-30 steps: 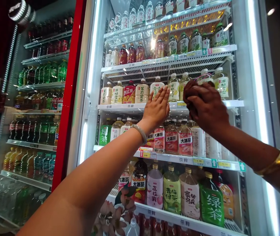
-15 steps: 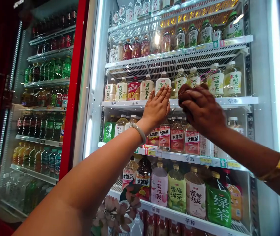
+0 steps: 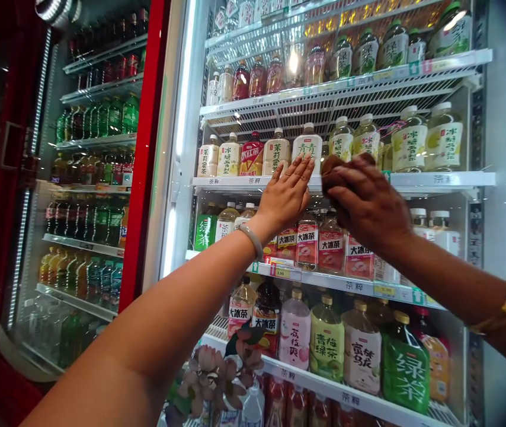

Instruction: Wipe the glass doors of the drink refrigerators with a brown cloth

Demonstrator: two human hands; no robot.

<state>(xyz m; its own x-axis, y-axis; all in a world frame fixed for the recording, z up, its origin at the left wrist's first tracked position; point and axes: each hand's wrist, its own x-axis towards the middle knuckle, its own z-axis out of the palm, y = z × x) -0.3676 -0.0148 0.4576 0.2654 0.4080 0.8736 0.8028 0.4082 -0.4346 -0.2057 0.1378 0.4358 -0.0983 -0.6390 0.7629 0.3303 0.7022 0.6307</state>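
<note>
My left hand (image 3: pixel 286 193), with a pale bangle (image 3: pixel 252 241) on its wrist, lies flat against the glass door of a lit drinks fridge, fingers stretched out and holding nothing. To its right, my right hand (image 3: pixel 366 198) is bunched round a dark brown cloth (image 3: pixel 330 169) against the same glass; a gold bracelet (image 3: pixel 499 308) circles that wrist. Behind the glass stand a white-labelled bottle (image 3: pixel 307 145) above my left hand and red-labelled bottles (image 3: pixel 307 240) below it.
White shelves (image 3: pixel 351 179) with rows of bottles fill the fridge. Flowers (image 3: pixel 215 376) show at the bottom centre. On the left, a red door frame (image 3: pixel 149 148) borders a second drinks fridge (image 3: pixel 88 249).
The view has shifted, so the fridge and its bottles appear further right and slightly larger. Both hands keep nearly the same place in the picture.
</note>
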